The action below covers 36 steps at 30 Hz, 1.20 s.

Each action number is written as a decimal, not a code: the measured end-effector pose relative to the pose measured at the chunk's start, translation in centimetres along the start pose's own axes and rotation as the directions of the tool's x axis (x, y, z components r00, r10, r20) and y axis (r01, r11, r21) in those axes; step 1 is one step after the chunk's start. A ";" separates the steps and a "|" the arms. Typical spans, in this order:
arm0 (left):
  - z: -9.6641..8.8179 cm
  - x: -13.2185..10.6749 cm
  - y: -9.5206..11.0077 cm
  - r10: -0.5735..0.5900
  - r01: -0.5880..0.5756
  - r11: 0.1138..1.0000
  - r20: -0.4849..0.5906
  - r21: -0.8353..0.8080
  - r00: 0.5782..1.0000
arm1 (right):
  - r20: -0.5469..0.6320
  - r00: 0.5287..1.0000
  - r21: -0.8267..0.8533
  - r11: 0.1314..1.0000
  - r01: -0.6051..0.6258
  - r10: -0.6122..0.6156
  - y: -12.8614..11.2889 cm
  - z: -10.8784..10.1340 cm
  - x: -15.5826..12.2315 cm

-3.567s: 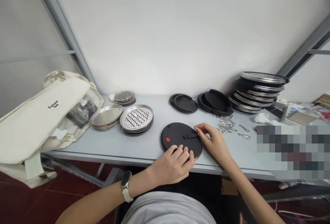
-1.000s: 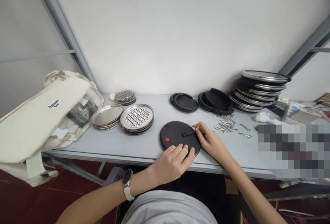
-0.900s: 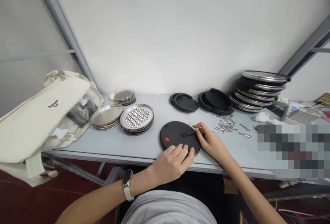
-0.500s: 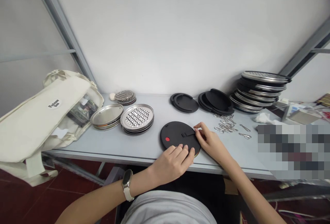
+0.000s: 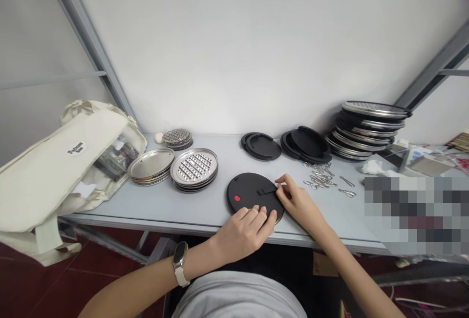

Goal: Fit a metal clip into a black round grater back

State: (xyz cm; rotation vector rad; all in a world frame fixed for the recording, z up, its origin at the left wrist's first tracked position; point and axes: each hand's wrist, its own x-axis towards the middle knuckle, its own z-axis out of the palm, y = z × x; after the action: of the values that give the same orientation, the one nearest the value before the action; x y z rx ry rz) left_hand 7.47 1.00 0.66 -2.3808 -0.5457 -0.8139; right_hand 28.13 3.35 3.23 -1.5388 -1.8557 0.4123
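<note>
A round black disc (image 5: 252, 186) with a red dot and a narrow slot lies flat at the table's front edge. My left hand (image 5: 247, 230) holds its near rim, fingers curled over the top. At its right rim, by the slot's end, my right hand (image 5: 291, 193) is closed in a pinch; a tiny shiny bit shows at the fingertips, too small to name. Small metal wire clips (image 5: 320, 179) lie loose to the right. To the left is a stack of round metal graters (image 5: 194, 166), with plain metal discs (image 5: 152, 162) beside it.
Behind stand black round covers (image 5: 262, 146) and black dishes (image 5: 309, 143). A tall stack of metal and black discs (image 5: 370, 130) rises at the back right. Small graters (image 5: 178, 136) sit at the back left. A cream bag (image 5: 69, 157) covers the table's left end.
Both hands stay in nearly the same place on the black disc. The whole view has shifted very slightly; nothing else visibly moved.
</note>
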 end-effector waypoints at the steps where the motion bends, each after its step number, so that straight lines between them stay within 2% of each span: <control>1: 0.0 0.0 0.0 0.001 -0.001 1.000 -0.001 0.000 1.000 | -0.007 1.000 0.009 1.000 0.004 -0.003 0.0 0.0 0.0; 24: 0.1 -0.1 0.0 0.011 -0.011 1.000 0.006 0.009 1.000 | -0.018 1.000 0.055 0.998 -0.004 0.005 0.0 0.1 0.0; 36: -0.1 0.0 0.0 -0.001 0.001 1.000 0.014 -0.004 1.000 | -0.041 0.999 0.010 1.000 0.000 0.001 0.2 0.2 -0.1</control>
State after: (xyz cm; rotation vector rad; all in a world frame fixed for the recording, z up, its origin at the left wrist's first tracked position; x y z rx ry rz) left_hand 7.44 0.94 0.70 -2.3919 -0.5517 -0.8008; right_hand 28.13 3.33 2.91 -1.5299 -1.8194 0.3875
